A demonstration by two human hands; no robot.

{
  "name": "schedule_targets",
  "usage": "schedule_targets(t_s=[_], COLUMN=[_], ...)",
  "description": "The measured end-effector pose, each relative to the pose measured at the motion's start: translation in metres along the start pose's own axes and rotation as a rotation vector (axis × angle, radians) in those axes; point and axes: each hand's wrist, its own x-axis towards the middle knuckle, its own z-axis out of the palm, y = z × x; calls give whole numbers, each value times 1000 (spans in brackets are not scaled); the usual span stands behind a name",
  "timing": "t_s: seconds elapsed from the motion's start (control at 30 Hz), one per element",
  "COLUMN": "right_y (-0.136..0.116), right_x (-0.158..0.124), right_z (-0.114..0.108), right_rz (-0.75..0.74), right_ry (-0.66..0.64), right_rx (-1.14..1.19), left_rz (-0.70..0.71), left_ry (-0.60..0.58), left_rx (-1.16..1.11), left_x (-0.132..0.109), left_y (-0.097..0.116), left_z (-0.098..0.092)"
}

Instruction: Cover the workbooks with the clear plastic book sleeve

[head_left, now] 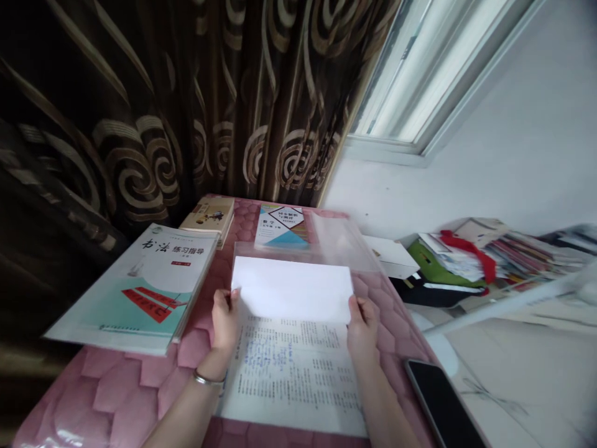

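A blank white sheet of paper [291, 289] is held up by its two sides in the middle of the view. My left hand [225, 317] pinches its left edge, and a silver bangle circles that wrist. At the right edge, my right hand [362, 320] grips the same sheet with thumb and fingers. Beneath and nearer to me lies a printed page [298, 379] with columns of text and blue handwriting. The white sheet covers its upper part. Whether my fingers also touch the printed page, I cannot tell.
On the pink padded table cover [125, 386] lie a calligraphy workbook [163, 274] at left, small books [209, 214] behind it, and a blue-and-white booklet [282, 227] beside a clear plastic sleeve [342, 242]. A phone [443, 398] rests at right. Piled papers [513, 255] stand beyond.
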Motion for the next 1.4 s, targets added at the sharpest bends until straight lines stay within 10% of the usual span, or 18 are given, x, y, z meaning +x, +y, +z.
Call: schedule_targets(t_s=[0.5, 0.77, 1.4], right_y=[-5, -9, -5], right_x=[1, 9, 2], right_z=[5, -15, -2], right_rz=[-29, 34, -35], right_ry=[-7, -248, -82], right_rx=[-142, -76, -247], left_rz=[52, 58, 43], left_ry=[-2, -6, -10], left_rx=[64, 83, 51], left_x=[-1, 0, 2], left_y=[-4, -2, -3], left_z=[0, 0, 1])
